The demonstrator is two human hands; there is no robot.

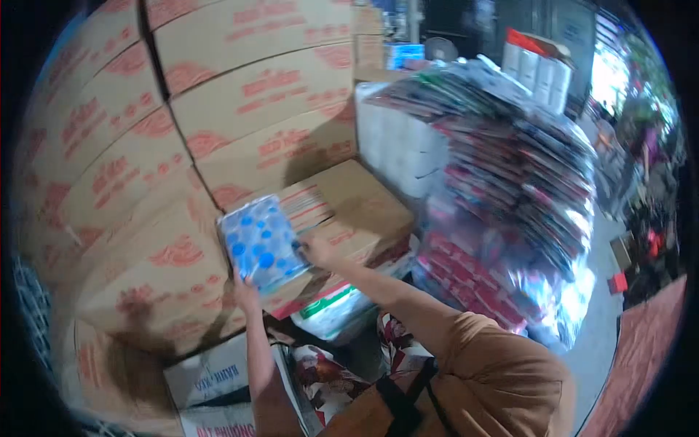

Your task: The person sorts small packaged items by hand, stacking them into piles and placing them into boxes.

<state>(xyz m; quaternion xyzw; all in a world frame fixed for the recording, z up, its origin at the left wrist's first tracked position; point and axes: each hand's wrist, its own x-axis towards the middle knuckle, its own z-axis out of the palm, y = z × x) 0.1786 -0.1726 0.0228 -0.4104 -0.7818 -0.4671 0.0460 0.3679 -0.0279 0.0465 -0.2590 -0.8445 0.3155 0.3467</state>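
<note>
A flat pack in clear plastic with blue dots (258, 244) lies tilted on top of a cardboard box (364, 200). My left hand (246, 293) grips the pack's lower left edge, its thumb on the near face. At the pack's right edge is my right hand (318, 252), with fingers curled together; a small dark spot shows at the fingertips, but what they pinch is hidden. The pack's contents cannot be made out.
Stacked cartons with red print (255, 87) rise behind and to the left. Plastic-wrapped bundles (510, 175) are piled at the right. A white printed box (211, 379) stands low at the left, and a green-and-white pack (335, 309) lies below the cardboard box.
</note>
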